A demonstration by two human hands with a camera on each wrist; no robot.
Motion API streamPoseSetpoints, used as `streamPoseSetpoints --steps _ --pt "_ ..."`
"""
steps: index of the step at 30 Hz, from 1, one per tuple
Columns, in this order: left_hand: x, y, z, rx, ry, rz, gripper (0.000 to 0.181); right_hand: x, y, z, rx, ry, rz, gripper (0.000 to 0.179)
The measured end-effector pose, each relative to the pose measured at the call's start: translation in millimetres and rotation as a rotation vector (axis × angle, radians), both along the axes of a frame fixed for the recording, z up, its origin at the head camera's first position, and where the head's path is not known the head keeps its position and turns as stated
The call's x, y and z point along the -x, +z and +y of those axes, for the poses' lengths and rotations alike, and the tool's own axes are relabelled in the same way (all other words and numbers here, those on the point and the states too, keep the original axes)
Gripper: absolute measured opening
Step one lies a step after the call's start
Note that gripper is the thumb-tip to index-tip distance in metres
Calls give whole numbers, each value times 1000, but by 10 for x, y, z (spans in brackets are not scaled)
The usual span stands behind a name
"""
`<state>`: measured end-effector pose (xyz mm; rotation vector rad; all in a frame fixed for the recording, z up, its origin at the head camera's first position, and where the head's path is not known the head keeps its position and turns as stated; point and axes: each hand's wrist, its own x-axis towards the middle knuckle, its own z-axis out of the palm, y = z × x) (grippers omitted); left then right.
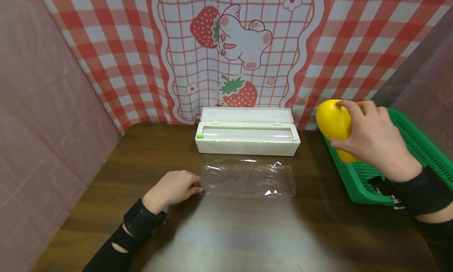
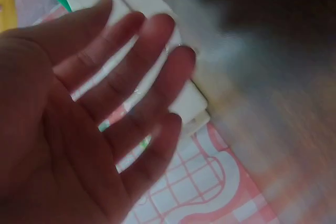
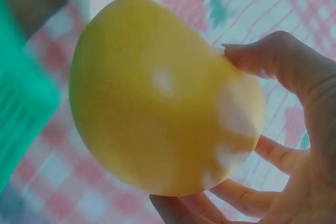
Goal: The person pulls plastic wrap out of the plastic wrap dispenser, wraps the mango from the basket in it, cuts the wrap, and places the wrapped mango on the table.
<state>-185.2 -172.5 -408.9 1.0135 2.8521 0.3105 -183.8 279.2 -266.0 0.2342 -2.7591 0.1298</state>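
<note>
My right hand (image 1: 376, 136) grips a smooth yellow mango (image 1: 330, 116) over the left end of the green basket (image 1: 368, 197). In the right wrist view the thumb and fingertips press its sides, and the mango (image 3: 157, 98) shows whole apart from where they cover it. A piece of clear plastic film (image 1: 247, 181) lies crinkled on the table. Beside its left edge rests my left hand (image 1: 175, 187), fingertips right at the film's corner. The left wrist view shows that hand (image 2: 105, 98) with loosely bent, spread fingers and nothing in the palm.
Behind the film stands a white cling film dispenser (image 1: 247, 147), its lid (image 1: 247, 114) raised and a green slider (image 1: 199, 136) at its left. Another yellow piece (image 1: 347, 157) shows below the mango in the basket. A red-checked cloth (image 1: 116, 48) hangs behind the wooden table (image 1: 230, 236).
</note>
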Motion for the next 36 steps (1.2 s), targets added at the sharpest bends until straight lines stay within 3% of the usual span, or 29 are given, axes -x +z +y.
streamPoseSetpoints --steps 3,7,16,22,26,29,32,36 --pt "11 -13 -14 19 50 15 8 -9 -96 -258 6 109 8 93" --pt "28 -31 -16 24 66 29 9 41 -292 -567 12 234 -2 90" --pt "44 -109 2 4 92 146 20 220 -746 -1132 15 443 -119 85" --pt "21 -131 24 -10 71 85 34 291 -963 -1437 8 607 -173 83" --pt "11 -135 37 2 56 39 41 318 -1091 -1596 16 656 -207 89" --pt "24 -149 45 7 33 34 32 333 -1177 -1683 30 670 -249 98" --pt "43 -167 49 16 7 52 19 334 -1260 -1737 25 674 -302 102" --pt "55 -186 56 29 -20 131 7 337 -1360 -1763 2 684 -336 90"
